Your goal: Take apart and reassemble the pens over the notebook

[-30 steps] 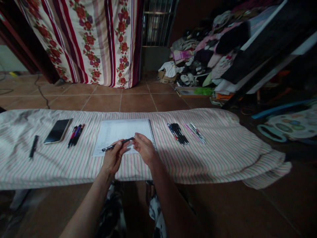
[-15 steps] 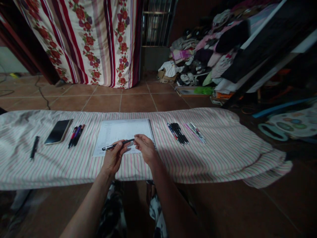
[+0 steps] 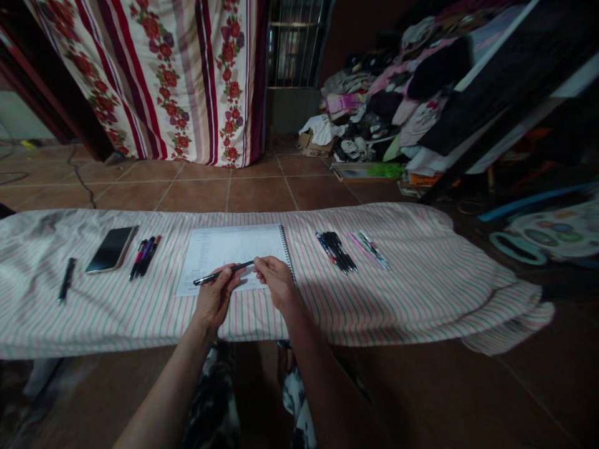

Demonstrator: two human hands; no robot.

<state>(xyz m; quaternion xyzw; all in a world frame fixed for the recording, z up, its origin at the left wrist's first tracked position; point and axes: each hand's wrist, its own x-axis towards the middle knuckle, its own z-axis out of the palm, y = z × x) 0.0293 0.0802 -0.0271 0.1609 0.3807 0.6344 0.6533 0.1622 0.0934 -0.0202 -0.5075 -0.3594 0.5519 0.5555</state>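
Observation:
A black pen (image 3: 209, 278) is held slantwise over the lower part of a white spiral notebook (image 3: 234, 243). My left hand (image 3: 216, 299) is closed round the pen's middle, thumb on top. The fingertips of my right hand (image 3: 275, 277) pinch the pen's right end, near the notebook's spiral edge. Left of the notebook lie several pens (image 3: 144, 257), a dark phone (image 3: 111, 249) and a single black pen (image 3: 67, 280). To its right are a group of mostly black pens (image 3: 336, 252) and a group of pink and white pens (image 3: 369, 251).
Everything lies on a striped cloth (image 3: 402, 299) over a long surface. Beyond it are a tiled floor (image 3: 262, 187), a floral curtain (image 3: 187, 81) and a heap of clothes (image 3: 384, 106). A pale blue-rimmed object (image 3: 556, 234) stands at the right.

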